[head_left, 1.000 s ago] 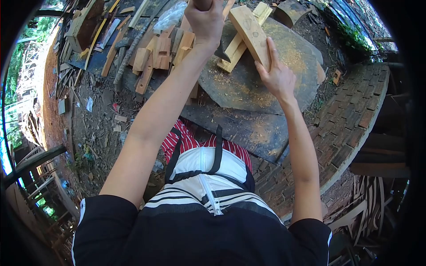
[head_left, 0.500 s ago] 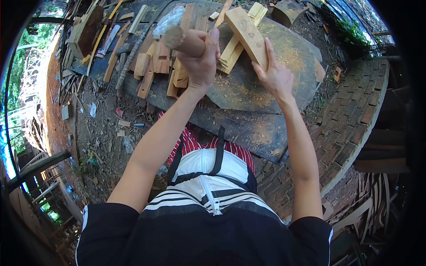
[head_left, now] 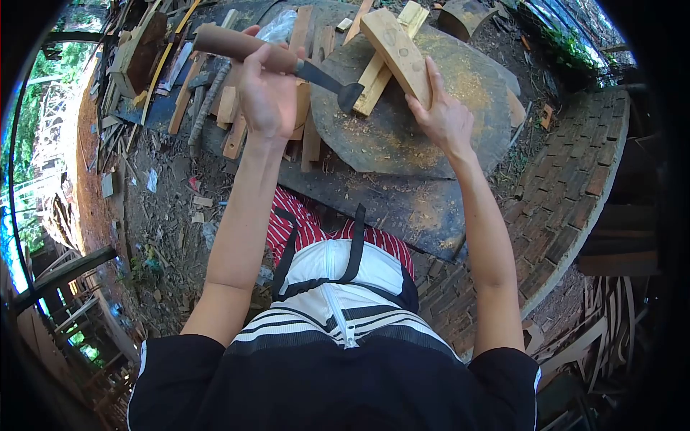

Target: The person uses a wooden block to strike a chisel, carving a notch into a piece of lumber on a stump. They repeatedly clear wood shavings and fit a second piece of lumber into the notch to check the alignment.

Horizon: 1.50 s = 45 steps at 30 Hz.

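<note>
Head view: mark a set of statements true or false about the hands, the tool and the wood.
1. The left hand holds a tool with a brown handle. True.
2. The right hand is on the tool's blade. False: it is on the near end of a wooden block.
3. The block crosses over a wooden bar. True.
4. The slab under the bar has no wood dust on it. False: dust and chips are scattered over it.
5. The trousers are plain green. False: they are red with white stripes.
</note>
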### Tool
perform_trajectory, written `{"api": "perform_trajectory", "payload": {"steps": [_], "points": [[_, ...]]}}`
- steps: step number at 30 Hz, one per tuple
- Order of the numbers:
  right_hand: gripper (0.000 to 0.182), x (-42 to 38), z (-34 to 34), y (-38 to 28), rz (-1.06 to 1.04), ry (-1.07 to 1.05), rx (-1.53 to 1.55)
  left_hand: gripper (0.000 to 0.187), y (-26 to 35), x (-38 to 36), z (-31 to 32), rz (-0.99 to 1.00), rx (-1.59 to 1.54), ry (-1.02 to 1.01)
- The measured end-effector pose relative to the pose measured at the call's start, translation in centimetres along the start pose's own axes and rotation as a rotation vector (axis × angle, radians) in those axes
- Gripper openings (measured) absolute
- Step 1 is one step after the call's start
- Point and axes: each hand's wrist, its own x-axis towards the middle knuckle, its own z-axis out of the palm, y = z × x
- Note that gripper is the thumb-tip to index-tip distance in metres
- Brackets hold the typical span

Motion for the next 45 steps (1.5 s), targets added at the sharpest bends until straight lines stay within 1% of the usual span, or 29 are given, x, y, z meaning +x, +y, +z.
{"api": "perform_trajectory", "payload": {"steps": [2, 3, 5, 7, 9, 11, 13, 15, 17, 21, 23, 27, 29, 33, 35, 36, 38, 39, 40, 41, 42, 43, 44, 45], "points": [[0.083, 0.0, 0.1, 0.1, -0.005, 0.006, 0.005, 0.029, -0.3, -0.6, 0.6, 0.167, 0.473, 0.102], [0.083, 0.0, 0.1, 0.1, -0.009, 0.01, 0.01, 0.029, -0.3, -0.6, 0.3, 0.165, 0.474, 0.101], [0.083, 0.0, -0.1, 0.0, 0.005, -0.008, 0.01, 0.027, -0.5, -0.8, -0.2, 0.35, 0.821, 0.072], [0.083, 0.0, -0.1, 0.0, 0.013, -0.025, 0.01, 0.027, -0.8, -1.0, -0.2, 0.365, 0.797, 0.09], [0.083, 0.0, 0.1, 0.1, -0.01, 0.007, 0.017, 0.028, -1.3, -1.1, -0.2, 0.384, 0.774, 0.11], [0.081, 0.1, 0.2, 0.1, -0.006, 0.008, 0.016, 0.029, -2.3, -0.9, -0.4, 0.481, 0.759, 0.068], [0.08, -0.1, 0.1, 0.2, 0.003, 0.005, 0.013, 0.031, -2.9, -1.3, -0.3, 0.474, 0.759, 0.096], [0.082, -0.1, -0.3, -0.2, 0.013, -0.019, -0.004, 0.034, -3.1, -1.8, -0.2, 0.473, 0.766, 0.127], [0.082, 0.0, 0.0, 0.0, -0.002, -0.001, 0.005, 0.03, -3.4, -2.5, -0.1, 0.479, 0.752, 0.186], [0.082, 0.0, 0.3, 0.2, -0.018, 0.014, 0.004, 0.028, -3.5, -3.3, -0.5, 0.524, 0.831, 0.185], [0.082, 0.0, 0.2, 0.1, -0.015, 0.008, 0.008, 0.027, -3.6, -3.5, -0.5, 0.511, 0.784, 0.231], [0.082, 0.1, 0.2, 0.1, -0.012, 0.009, 0.003, 0.026, -3.5, -4.0, -0.6, 0.472, 0.732, 0.241], [0.082, 0.1, 0.2, 0.1, -0.007, 0.005, -0.005, 0.031, -3.7, -4.0, -1.5, 0.548, 1.008, 0.155], [0.082, 0.0, 0.0, -0.2, 0.001, -0.002, -0.014, 0.024, -4.2, -3.7, -1.7, 0.601, 0.952, 0.198], [0.082, 0.0, 0.1, -0.1, -0.006, 0.002, -0.008, 0.022, -3.8, -3.6, -1.6, 0.499, 0.889, 0.157], [0.082, 0.0, 0.1, -0.1, -0.008, 0.004, -0.005, 0.022, -3.8, -3.3, -1.6, 0.509, 0.887, 0.157], [0.082, -0.1, -0.1, -0.2, -0.01, -0.011, -0.016, 0.019, -3.7, -2.9, -1.8, 0.4, 0.773, 0.191], [0.082, 0.1, -0.2, -0.1, -0.003, -0.029, -0.029, 0.019, -3.5, -2.9, -2.0, 0.416, 0.767, 0.193], [0.082, 0.4, -0.2, 0.2, -0.012, -0.017, -0.036, 0.018, -3.3, -2.9, -2.2, 0.39, 0.826, 0.2], [0.083, 0.7, -0.7, 0.2, -0.009, -0.035, 0.042, 0.017, -3.4, -2.9, -2.4, 0.363, 0.883, 0.206], [0.083, 1.1, -1.1, -0.1, -0.007, -0.052, 0.122, 0.017, -3.5, -3.1, -2.7, 0.377, 0.873, 0.204], [0.083, 1.5, -1.7, -0.2, -0.016, -0.04, 0.119, 0.016, -3.6, -3.3, -3.0, 0.41, 0.908, 0.211], [0.083, 1.0, -4.0, -2.1, -0.069, -0.041, 0.236, 0.016, -3.9, -3.8, -3.5, 0.433, 0.944, 0.218], [0.083, 0.2, -6.4, -3.9, -0.114, -0.046, 0.351, 0.015, -4.1, -4.3, -4.2, 0.451, 1.054, 0.246]]}}
